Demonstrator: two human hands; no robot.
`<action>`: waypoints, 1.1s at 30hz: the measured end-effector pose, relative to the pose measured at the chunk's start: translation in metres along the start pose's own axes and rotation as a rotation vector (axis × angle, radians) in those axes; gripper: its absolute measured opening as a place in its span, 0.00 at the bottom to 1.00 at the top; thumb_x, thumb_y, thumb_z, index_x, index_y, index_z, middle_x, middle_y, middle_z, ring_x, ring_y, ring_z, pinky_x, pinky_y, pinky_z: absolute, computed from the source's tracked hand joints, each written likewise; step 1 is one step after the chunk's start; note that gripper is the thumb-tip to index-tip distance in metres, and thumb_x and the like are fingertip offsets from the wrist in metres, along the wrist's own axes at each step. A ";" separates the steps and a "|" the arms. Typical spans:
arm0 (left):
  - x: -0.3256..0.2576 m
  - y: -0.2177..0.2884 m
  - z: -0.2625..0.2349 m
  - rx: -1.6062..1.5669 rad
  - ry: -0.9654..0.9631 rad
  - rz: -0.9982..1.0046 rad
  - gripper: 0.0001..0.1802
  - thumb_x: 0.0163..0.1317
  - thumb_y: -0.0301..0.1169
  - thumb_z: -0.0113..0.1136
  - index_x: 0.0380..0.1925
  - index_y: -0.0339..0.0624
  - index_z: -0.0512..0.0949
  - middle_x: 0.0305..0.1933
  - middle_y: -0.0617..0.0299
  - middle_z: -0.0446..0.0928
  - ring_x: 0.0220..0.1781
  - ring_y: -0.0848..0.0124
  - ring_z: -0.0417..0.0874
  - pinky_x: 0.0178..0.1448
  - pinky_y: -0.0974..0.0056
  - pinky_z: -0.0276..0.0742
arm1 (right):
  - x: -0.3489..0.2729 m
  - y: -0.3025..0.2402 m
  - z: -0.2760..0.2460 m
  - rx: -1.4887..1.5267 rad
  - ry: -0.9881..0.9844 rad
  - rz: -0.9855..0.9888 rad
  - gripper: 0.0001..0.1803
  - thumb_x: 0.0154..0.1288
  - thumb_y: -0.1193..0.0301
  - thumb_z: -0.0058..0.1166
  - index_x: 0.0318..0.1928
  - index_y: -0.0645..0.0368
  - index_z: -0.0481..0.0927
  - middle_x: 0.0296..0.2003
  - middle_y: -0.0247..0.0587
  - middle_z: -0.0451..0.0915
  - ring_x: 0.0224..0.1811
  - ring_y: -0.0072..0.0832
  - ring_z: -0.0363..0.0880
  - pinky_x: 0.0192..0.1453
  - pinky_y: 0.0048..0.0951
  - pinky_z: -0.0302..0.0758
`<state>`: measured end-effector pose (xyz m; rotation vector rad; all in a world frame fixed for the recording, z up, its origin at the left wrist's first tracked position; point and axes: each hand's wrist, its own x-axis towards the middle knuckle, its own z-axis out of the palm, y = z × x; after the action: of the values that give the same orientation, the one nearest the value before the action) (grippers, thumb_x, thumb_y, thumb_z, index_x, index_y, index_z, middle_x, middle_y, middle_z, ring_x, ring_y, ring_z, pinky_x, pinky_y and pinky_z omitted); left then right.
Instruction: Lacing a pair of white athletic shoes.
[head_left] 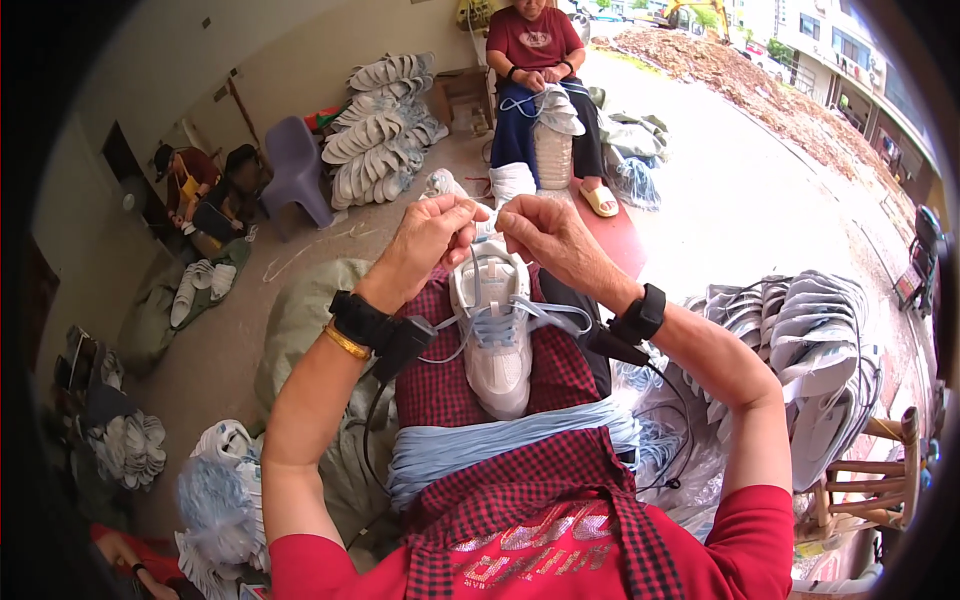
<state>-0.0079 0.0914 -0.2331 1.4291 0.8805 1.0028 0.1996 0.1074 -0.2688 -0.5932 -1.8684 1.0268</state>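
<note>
A white sneaker (497, 375) rests on my lap with its toe toward me, a pale blue shoelace (493, 328) threaded through its lower eyelets. Just above the sneaker's collar, my left hand (425, 243) pinches a length of the lace between thumb and fingers. Close beside it, my right hand (553, 236) is closed in a pinch at the same lace, fingertips nearly meeting the left ones. Loose lace loops hang out at both sides of the shoe. Across my lap, over a checked apron (440, 390), lies a thick bundle of pale blue laces (510, 445).
Stacked shoe parts (820, 330) stand at my right by a wooden stool (880, 470). A bagged blue bundle (220, 505) lies at lower left. Ahead, a seated person (535, 60) handles laces near a purple chair (298, 170) and piled shoe parts (380, 135). Other people work at far left.
</note>
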 end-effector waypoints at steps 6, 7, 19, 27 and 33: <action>0.003 -0.009 0.004 0.144 0.093 0.192 0.13 0.74 0.36 0.50 0.42 0.37 0.79 0.25 0.68 0.74 0.21 0.83 0.72 0.25 0.75 0.66 | 0.004 0.007 -0.004 -0.097 -0.059 0.053 0.15 0.74 0.62 0.52 0.47 0.62 0.81 0.24 0.28 0.78 0.25 0.16 0.73 0.26 0.23 0.69; 0.004 -0.010 0.004 0.145 0.092 0.189 0.13 0.74 0.36 0.50 0.42 0.37 0.79 0.25 0.68 0.74 0.21 0.83 0.72 0.25 0.75 0.66 | 0.001 0.007 -0.003 -0.156 -0.167 0.025 0.17 0.71 0.61 0.54 0.51 0.61 0.81 0.24 0.29 0.78 0.26 0.18 0.74 0.27 0.24 0.70; -0.034 -0.061 0.036 1.211 -0.078 0.793 0.07 0.57 0.20 0.64 0.36 0.40 0.81 0.37 0.58 0.77 0.32 0.69 0.80 0.34 0.67 0.75 | -0.012 0.036 -0.017 0.026 -0.104 0.311 0.20 0.79 0.58 0.46 0.36 0.59 0.82 0.22 0.23 0.70 0.21 0.10 0.65 0.24 0.16 0.62; -0.033 -0.090 0.026 0.419 0.038 0.246 0.03 0.70 0.25 0.53 0.42 0.40 0.73 0.44 0.59 0.79 0.29 0.77 0.80 0.30 0.70 0.76 | -0.044 0.055 -0.022 0.306 0.142 0.322 0.19 0.74 0.60 0.46 0.37 0.61 0.84 0.24 0.29 0.79 0.20 0.13 0.70 0.23 0.17 0.64; -0.032 -0.105 0.018 -0.491 0.068 0.010 0.07 0.72 0.26 0.52 0.47 0.47 0.71 0.43 0.59 0.79 0.31 0.77 0.74 0.33 0.73 0.70 | -0.053 0.058 -0.014 0.331 0.188 0.420 0.17 0.71 0.61 0.49 0.35 0.61 0.84 0.25 0.31 0.82 0.22 0.11 0.72 0.25 0.15 0.65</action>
<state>-0.0004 0.0658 -0.3413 0.9885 0.6170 1.1836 0.2374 0.1057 -0.3391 -0.8687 -1.3974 1.4614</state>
